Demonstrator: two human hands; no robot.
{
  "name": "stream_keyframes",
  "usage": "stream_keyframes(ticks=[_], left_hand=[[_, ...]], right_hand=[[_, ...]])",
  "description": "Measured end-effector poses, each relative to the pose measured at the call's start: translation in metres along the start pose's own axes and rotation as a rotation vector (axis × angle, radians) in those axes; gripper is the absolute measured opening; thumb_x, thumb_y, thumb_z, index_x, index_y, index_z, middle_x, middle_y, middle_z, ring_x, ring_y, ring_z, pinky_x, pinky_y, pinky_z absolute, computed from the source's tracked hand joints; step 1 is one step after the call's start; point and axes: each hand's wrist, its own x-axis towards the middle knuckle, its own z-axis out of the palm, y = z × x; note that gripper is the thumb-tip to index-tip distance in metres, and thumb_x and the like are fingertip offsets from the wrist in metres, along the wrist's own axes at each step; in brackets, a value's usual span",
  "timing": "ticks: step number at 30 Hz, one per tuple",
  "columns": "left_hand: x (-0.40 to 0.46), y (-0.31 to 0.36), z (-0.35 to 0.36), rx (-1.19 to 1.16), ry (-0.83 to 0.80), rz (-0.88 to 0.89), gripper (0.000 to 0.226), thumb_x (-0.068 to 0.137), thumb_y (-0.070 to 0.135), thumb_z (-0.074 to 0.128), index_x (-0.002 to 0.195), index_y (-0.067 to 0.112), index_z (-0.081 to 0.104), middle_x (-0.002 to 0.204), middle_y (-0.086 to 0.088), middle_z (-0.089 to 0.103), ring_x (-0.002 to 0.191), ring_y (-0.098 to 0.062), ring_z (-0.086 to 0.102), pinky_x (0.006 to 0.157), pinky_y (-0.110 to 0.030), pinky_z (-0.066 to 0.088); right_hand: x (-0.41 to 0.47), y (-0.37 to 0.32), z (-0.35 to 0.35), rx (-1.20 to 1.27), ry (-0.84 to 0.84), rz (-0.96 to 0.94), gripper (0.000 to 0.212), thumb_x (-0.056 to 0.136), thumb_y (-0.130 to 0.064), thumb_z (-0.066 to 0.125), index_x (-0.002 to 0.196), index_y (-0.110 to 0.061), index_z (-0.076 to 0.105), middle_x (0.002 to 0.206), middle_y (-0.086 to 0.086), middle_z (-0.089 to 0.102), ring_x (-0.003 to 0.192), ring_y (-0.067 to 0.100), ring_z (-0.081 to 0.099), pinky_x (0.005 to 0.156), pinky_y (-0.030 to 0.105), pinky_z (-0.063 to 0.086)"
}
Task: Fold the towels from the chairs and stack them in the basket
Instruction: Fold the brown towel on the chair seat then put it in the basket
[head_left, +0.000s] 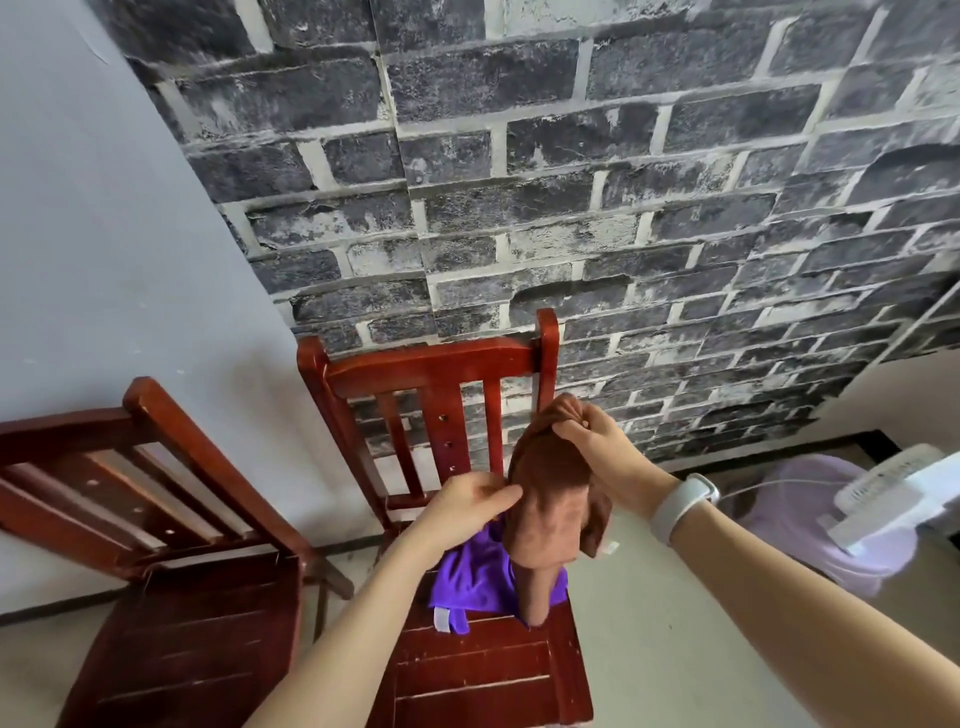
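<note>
A brown towel (548, 512) hangs bunched in the air over the seat of the middle wooden chair (431, 369). My right hand (597, 447) grips its top corner from above. My left hand (470, 501) pinches its left edge a little lower. The towel's lower end droops down to the seat. Under it a purple towel (480, 577) with a white label lies crumpled on the seat. No basket is in view.
A second wooden chair (171, 519) stands to the left, its seat bare. A lilac bin (810, 525) with a white fan (893, 499) beside it stands on the floor at the right. A dark brick-pattern wall (571, 182) is behind the chairs.
</note>
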Motion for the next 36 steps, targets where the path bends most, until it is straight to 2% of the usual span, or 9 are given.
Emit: stream_keyframes(ticks=[4,10,15,20,24,27,31,34,36], left_hand=[[0.011,0.009,0.009,-0.055,0.122,0.077,0.006,0.086,0.02,0.062,0.09,0.016,0.064,0.085,-0.002,0.064,0.082,-0.015,0.059,0.075,-0.027,0.045],[0.016,0.01,0.006,0.072,0.271,0.203,0.004,0.081,0.017,0.066,0.081,0.013,0.069,0.081,-0.004,0.069,0.077,-0.014,0.06,0.075,-0.029,0.045],[0.016,0.02,-0.009,0.192,0.436,0.215,0.025,0.097,0.022,0.038,0.108,0.002,0.049,0.103,-0.014,0.058,0.098,-0.025,0.054,0.069,-0.024,0.027],[0.013,0.016,-0.033,0.312,0.422,0.214,0.03,0.099,0.024,0.031,0.119,0.003,0.038,0.114,-0.016,0.053,0.106,-0.029,0.051,0.073,-0.024,0.027],[0.017,0.011,-0.047,0.37,0.386,0.142,0.024,0.099,0.028,0.028,0.112,0.008,0.034,0.098,-0.009,0.049,0.086,-0.023,0.048,0.072,-0.03,0.032],[0.017,0.001,-0.051,0.411,0.335,0.057,0.02,0.099,0.033,0.025,0.102,0.014,0.029,0.081,-0.002,0.043,0.076,-0.021,0.046,0.068,-0.033,0.034],[0.007,-0.012,-0.038,0.409,0.302,-0.006,0.024,0.099,0.034,0.026,0.11,0.014,0.032,0.098,-0.007,0.046,0.091,-0.022,0.048,0.079,-0.033,0.037],[-0.005,-0.033,-0.027,0.298,0.311,-0.027,0.013,0.098,0.027,0.034,0.107,0.017,0.031,0.105,-0.005,0.043,0.095,-0.017,0.043,0.074,-0.027,0.037],[-0.015,-0.055,-0.024,0.231,0.33,-0.038,0.008,0.097,0.022,0.04,0.103,0.018,0.037,0.103,-0.004,0.045,0.094,-0.017,0.044,0.071,-0.026,0.039]], right_hand=[[-0.008,-0.009,0.001,0.211,-0.012,0.001,0.012,0.09,0.001,0.044,0.083,-0.007,0.052,0.082,0.012,0.059,0.076,0.017,0.058,0.066,0.026,0.049],[-0.004,-0.004,-0.012,0.418,0.081,0.042,0.012,0.086,0.007,0.045,0.093,-0.001,0.049,0.083,0.013,0.057,0.078,0.024,0.057,0.07,0.034,0.048],[-0.005,-0.004,-0.032,0.396,0.138,0.049,0.006,0.089,-0.011,0.055,0.087,-0.011,0.049,0.078,0.007,0.054,0.074,0.019,0.052,0.06,0.03,0.042],[0.001,-0.005,-0.071,0.382,0.225,0.023,0.02,0.089,-0.009,0.052,0.071,-0.016,0.046,0.067,0.002,0.045,0.064,0.013,0.046,0.059,0.025,0.037],[0.004,0.003,-0.094,0.404,0.31,0.023,0.016,0.088,-0.012,0.057,0.073,-0.014,0.051,0.067,0.004,0.045,0.058,0.014,0.046,0.051,0.027,0.04],[0.005,0.019,-0.102,0.16,0.232,0.184,0.018,0.08,-0.023,0.068,0.075,-0.006,0.062,0.071,0.013,0.06,0.059,0.023,0.056,0.056,0.033,0.052],[0.002,0.052,-0.1,-0.71,-0.141,0.392,0.018,0.087,-0.026,0.058,0.079,-0.01,0.06,0.076,0.008,0.06,0.067,0.02,0.055,0.067,0.033,0.047],[-0.003,0.084,-0.094,-0.59,-0.23,0.44,0.006,0.087,-0.015,0.056,0.083,-0.013,0.059,0.076,0.001,0.057,0.066,0.012,0.051,0.061,0.022,0.044],[-0.008,0.105,-0.09,-0.452,-0.151,0.364,0.023,0.085,0.006,0.047,0.075,-0.012,0.059,0.076,0.003,0.056,0.065,0.012,0.05,0.053,0.013,0.044]])
